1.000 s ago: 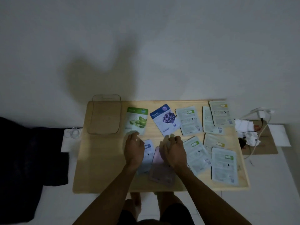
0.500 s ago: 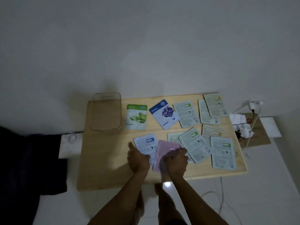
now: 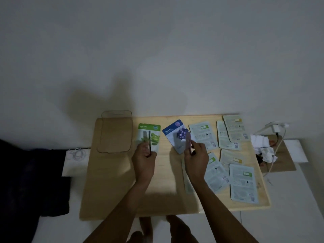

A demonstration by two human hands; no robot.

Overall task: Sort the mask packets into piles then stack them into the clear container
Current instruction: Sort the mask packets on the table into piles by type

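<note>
On the wooden table [image 3: 108, 181], the clear container [image 3: 116, 112] stands at the far left with nothing visible in it. My left hand [image 3: 143, 158] grips a thin packet [image 3: 149, 140] seen edge-on, raised over the green aloe packet [image 3: 154, 131]. My right hand [image 3: 196, 158] holds a pink packet [image 3: 188, 140], also edge-on, above the blueberry packet [image 3: 171, 132]. Several pale packets lie face-down to the right, among them ones at the back [image 3: 203, 135], at the far corner [image 3: 236, 128] and near the front edge [image 3: 243, 183]. Another packet [image 3: 187, 183] lies partly under my right forearm.
A white wall rises right behind the table. At the right, off the table, lie a charger with its cable [image 3: 277, 128] and a crumpled white cloth [image 3: 263, 146]. Dark fabric [image 3: 26, 181] covers the floor at the left, beside a coiled white cable [image 3: 75, 154].
Both hands have lifted from the table's front toward the back row, each with a packet turned upright: the left over the green packet, the right with the pink one over the blueberry packet.
</note>
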